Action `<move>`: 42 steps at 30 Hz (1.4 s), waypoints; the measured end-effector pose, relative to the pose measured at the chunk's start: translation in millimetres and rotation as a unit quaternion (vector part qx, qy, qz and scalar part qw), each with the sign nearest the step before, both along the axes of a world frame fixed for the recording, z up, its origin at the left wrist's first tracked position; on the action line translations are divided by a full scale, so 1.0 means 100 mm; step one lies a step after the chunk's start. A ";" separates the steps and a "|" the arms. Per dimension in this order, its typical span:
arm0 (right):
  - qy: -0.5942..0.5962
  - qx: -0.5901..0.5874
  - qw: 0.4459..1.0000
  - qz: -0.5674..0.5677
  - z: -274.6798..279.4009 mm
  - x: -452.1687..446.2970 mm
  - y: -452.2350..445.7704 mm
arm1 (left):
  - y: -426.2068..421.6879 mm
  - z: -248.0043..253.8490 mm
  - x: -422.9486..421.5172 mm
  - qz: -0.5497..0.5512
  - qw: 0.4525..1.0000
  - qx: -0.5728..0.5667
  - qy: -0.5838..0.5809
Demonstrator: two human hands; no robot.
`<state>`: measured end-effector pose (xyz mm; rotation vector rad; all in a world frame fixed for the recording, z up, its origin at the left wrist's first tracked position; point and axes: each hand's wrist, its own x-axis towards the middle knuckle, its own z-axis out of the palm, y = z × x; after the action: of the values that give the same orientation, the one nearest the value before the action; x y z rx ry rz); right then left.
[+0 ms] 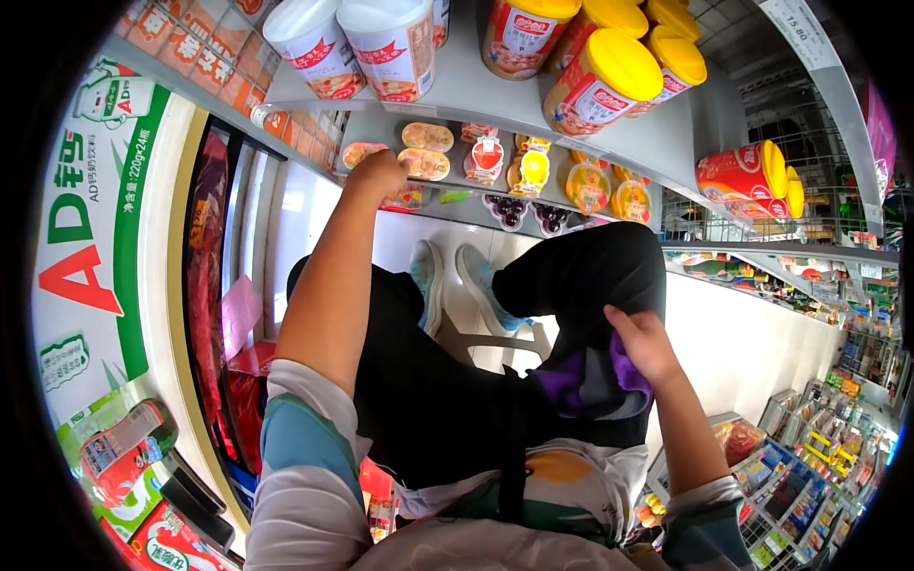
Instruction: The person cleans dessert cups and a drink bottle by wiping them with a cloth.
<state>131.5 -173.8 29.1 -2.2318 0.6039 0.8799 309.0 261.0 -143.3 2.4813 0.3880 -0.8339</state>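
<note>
The left hand (379, 178), its grip unclear, is at an oblong cup (425, 165) on the lower shelf (456, 171), long axis running left-right, while the right hand (643, 344) clutches purple cloth (625, 369)

On the grey metal upper shelf (457, 88), red-and-white cylindrical tubs with yellow lids (602, 90) are standing right of tall white cylindrical canisters (390, 49). Below, small oval orange-lidded plastic cups (425, 165) are sitting on the grey lower shelf (383, 127), the bare left hand (378, 177) reaching in at their left end. The purple-and-grey cloth (568, 383) is lying against the black-trousered right leg (609, 271), in the bare right hand (645, 344).
</note>
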 end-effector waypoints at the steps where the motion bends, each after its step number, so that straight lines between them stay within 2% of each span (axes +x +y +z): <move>1: -0.002 0.000 1.000 -0.002 0.00 0.00 0.00 | -0.02 0.04 0.01 -0.024 0.999 0.030 -0.010; 3: -0.004 -0.001 1.000 0.000 0.01 0.01 0.00 | -0.08 0.12 0.02 -0.008 0.998 0.067 0.020; 5: -0.004 -0.002 1.000 0.003 0.01 0.01 -0.02 | -0.10 0.20 -0.01 -0.015 0.994 0.105 -0.028; 12: -0.004 -0.003 1.000 -0.004 -0.02 0.03 -0.03 | -0.14 0.33 -0.02 0.016 0.990 0.126 -0.059; 14: -0.009 -0.005 1.000 -0.002 -0.02 0.04 -0.03 | -0.16 0.26 0.05 0.002 0.981 0.118 -0.153; 15: -0.009 -0.007 1.000 -0.003 -0.05 0.04 -0.04 | -0.17 0.15 0.08 0.005 0.981 0.117 -0.154; 17: -0.009 -0.011 1.000 -0.002 -0.07 0.07 -0.06 | -0.21 -0.09 0.14 -0.079 0.931 0.076 -0.349; 21: -0.023 -0.016 1.000 -0.002 -0.09 0.09 -0.07 | -0.40 -0.15 0.16 -0.120 0.923 0.074 -0.359; 24: -0.019 -0.020 1.000 -0.006 -0.11 0.10 -0.11 | -0.50 -0.04 0.18 -0.129 0.939 0.047 -0.316; 26: -0.017 -0.023 1.000 -0.009 -0.10 0.10 -0.13 | -0.55 0.05 0.20 -0.162 0.955 0.056 -0.240; 30: -0.015 -0.030 0.999 -0.018 -0.11 0.08 -0.17 | -0.59 -0.24 0.17 -0.142 0.933 0.053 -0.326; 33: -0.016 -0.032 0.999 -0.021 -0.09 0.07 -0.18 | -0.61 -0.21 0.21 -0.160 0.948 0.055 -0.270; 35: -0.018 -0.034 0.999 -0.025 -0.10 0.06 -0.20 | -0.60 -0.22 0.22 -0.118 0.965 0.024 -0.233; 42: -0.010 -0.033 0.999 -0.014 -0.10 0.08 -0.21 | -0.59 -0.14 0.18 -0.126 0.968 0.035 -0.215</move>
<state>139.3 -195.2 19.5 -2.2829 0.6631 0.8334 326.8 201.7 -156.9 2.7209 -0.0522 -0.3518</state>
